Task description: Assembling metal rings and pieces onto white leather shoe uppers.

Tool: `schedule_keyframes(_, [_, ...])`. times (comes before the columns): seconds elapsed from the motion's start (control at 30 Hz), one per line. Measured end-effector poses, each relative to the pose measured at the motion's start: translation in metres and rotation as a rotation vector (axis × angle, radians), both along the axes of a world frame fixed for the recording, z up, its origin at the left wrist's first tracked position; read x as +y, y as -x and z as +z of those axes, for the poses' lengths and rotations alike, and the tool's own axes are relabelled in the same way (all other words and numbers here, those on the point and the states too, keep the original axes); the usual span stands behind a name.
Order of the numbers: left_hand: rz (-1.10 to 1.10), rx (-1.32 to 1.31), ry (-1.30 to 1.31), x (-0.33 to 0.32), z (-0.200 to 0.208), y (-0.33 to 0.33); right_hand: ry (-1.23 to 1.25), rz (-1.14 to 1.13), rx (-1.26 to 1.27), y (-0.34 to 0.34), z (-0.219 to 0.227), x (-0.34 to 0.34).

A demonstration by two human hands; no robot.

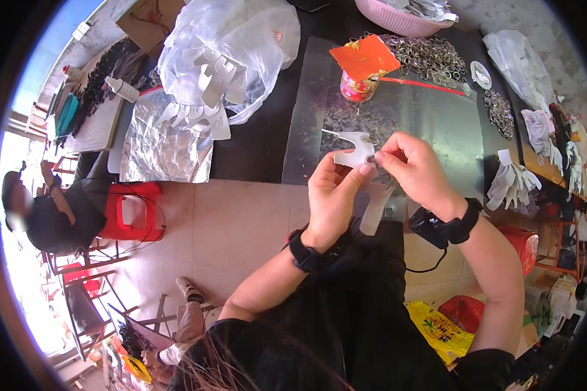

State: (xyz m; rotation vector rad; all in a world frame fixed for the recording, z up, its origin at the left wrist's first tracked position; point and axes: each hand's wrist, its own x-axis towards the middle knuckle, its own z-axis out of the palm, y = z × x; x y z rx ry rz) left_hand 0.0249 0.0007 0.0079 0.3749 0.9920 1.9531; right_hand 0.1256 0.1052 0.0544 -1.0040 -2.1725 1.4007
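Note:
Over the near edge of the table I hold a pale, cut-out flat piece (355, 155) with a thin pointed end. My left hand (336, 192) pinches it between thumb and fingers. Close against it, my right hand (414, 168) has thumb and forefinger pressed together at the piece's right side; what sits in that pinch is too small to make out. Below my fingers hangs a grey-white strip (375, 207), partly hidden by the left hand. Beyond the hands stands a red tin (359, 89) with an orange square sheet (365, 57) on top.
A heap of metal rings (430, 62) lies behind the tin, near a pink basket (404, 19). A clear plastic bag (267, 39) of white cut pieces spreads over the left, above silver foil (166, 146). More white pieces (512, 182) hang at right. A person (65, 208) sits far left.

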Motion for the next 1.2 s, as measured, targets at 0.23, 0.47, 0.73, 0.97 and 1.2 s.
schedule_keyframes(0.23, [-0.034,0.019,-0.02,0.001,-0.001,0.002,0.013,0.002,0.031,0.003,0.004,-0.007])
schedule_keyframes(0.47, [-0.02,-0.018,-0.002,0.001,-0.005,-0.003,0.166,-0.003,0.051,-0.001,0.002,0.005])
schedule_keyframes(0.73, [-0.285,-0.304,0.013,-0.005,0.0,0.017,0.176,0.158,0.061,-0.003,0.023,0.007])
schedule_keyframes(0.97, [-0.153,-0.441,0.006,-0.006,0.014,0.01,0.152,0.156,0.011,-0.009,0.024,0.003])
schedule_keyframes(1.2, [-0.267,-0.206,0.125,-0.007,-0.006,0.002,-0.005,0.154,-0.036,-0.012,0.016,0.004])
